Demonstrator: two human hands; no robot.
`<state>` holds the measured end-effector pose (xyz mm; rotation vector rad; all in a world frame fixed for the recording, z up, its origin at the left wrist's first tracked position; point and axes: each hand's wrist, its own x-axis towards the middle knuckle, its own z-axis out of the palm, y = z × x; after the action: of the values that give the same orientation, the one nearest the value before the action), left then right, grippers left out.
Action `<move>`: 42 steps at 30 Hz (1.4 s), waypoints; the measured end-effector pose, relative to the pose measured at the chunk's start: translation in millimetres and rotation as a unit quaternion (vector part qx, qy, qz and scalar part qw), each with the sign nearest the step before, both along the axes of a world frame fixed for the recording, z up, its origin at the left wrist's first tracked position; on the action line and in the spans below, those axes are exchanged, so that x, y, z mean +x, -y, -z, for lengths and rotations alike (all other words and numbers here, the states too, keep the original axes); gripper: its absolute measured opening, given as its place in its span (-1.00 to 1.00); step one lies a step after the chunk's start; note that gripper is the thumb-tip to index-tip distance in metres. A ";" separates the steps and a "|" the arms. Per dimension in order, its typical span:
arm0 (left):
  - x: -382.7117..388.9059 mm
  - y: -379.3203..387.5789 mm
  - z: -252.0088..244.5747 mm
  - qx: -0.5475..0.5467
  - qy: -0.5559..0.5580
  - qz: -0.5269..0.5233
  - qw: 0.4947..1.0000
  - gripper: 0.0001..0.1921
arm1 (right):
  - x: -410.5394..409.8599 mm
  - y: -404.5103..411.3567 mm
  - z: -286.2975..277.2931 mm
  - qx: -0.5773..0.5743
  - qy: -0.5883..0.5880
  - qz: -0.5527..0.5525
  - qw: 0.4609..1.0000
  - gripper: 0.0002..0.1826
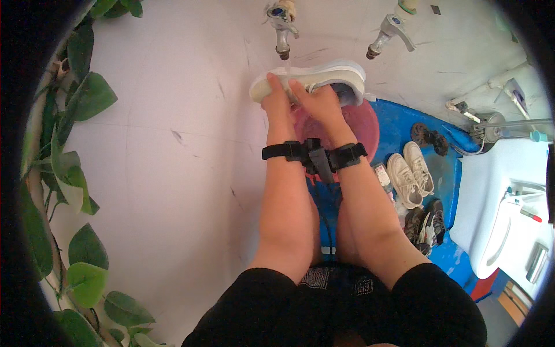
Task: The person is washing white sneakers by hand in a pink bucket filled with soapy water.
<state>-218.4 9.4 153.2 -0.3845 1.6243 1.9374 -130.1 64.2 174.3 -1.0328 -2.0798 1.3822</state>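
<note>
A white and cream shoe (321,77) lies sideways under a metal wall tap (282,32), from which a thin stream of water falls onto it. My left hand (276,95) grips the shoe near its toe, thumb on the side. My right hand (320,100) holds it around the middle, by the laces and the opening, with part of the fingers hidden. Below both hands stands a pink basin (368,130) on the blue floor, partly covered by my forearms. Black straps with a small device circle both wrists.
A second tap (390,32) is on the wall at the right. White sneakers (405,178), dark shoes (429,225) and a brown pair (429,138) stand on the blue floor (446,173). Beyond them is a white washbasin (481,186). Leafy vines (86,260) run along the left.
</note>
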 end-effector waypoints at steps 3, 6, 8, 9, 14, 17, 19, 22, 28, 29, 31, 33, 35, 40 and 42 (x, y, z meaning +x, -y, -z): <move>-4.5 -5.8 17.1 -0.070 -0.058 0.027 0.995 -0.23 | 2.5 1.9 -11.5 0.017 0.023 0.010 1.000 -0.37; 1.5 -8.8 14.2 -0.094 -0.107 0.037 0.989 -0.18 | 3.4 -3.5 -15.1 0.027 0.066 0.007 0.997 -0.39; 5.4 -7.2 6.8 -0.085 -0.128 0.054 0.987 -0.18 | 3.9 -4.8 -15.0 0.026 0.076 0.002 0.997 -0.39; 7.1 -7.2 1.0 -0.094 -0.105 0.068 0.988 -0.21 | 4.5 -5.4 -13.9 0.025 0.087 -0.007 0.996 -0.39; 17.5 0.7 -20.8 0.014 -0.018 0.085 0.996 -0.30 | 4.0 -15.7 2.3 0.052 -0.003 0.004 0.999 -0.41; 16.7 2.4 -30.4 0.091 0.065 0.089 0.990 -0.41 | 6.2 -20.1 2.0 0.000 0.009 0.011 1.000 -0.42; 18.3 3.0 -22.1 0.065 0.071 0.133 0.986 -0.35 | 9.7 -26.8 7.9 -0.019 0.005 0.026 0.999 -0.43; 9.7 -4.0 -15.7 -0.088 0.038 0.073 0.993 -0.29 | 7.8 -24.7 -0.8 -0.050 0.016 -0.026 0.998 -0.47; 16.3 -5.5 -21.3 -0.041 -0.015 -0.050 0.998 -0.34 | 11.7 -19.5 -12.3 -0.246 -0.067 -0.012 0.967 -0.55; 19.0 -5.5 -23.5 -0.010 -0.004 -0.038 0.999 -0.35 | 13.0 -25.7 -6.0 -0.184 -0.068 -0.013 0.981 -0.55; 18.1 -1.2 -25.9 0.027 0.028 -0.035 0.999 -0.36 | 15.0 -29.4 -8.8 -0.125 -0.073 -0.021 0.989 -0.55; 16.4 7.9 -26.7 0.087 0.060 -0.047 0.993 -0.28 | 19.9 -35.0 -16.0 -0.138 -0.068 -0.117 0.981 -0.54; 12.9 13.6 -26.6 0.136 0.082 -0.059 0.986 -0.13 | 20.4 -31.4 -23.5 -0.118 -0.011 -0.129 0.985 -0.52; 18.6 8.8 -55.3 0.049 0.103 -0.055 0.992 -0.36 | 32.1 -44.0 -25.4 -0.081 0.011 -0.202 0.976 -0.57; 17.0 11.5 -55.2 0.061 0.097 -0.043 0.993 -0.33 | 28.8 -40.4 -23.9 -0.212 -0.077 -0.179 0.958 -0.59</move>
<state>-201.4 -2.1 208.5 -0.5814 1.3794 1.9828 -101.3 104.6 198.2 -0.6835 -1.9629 2.0866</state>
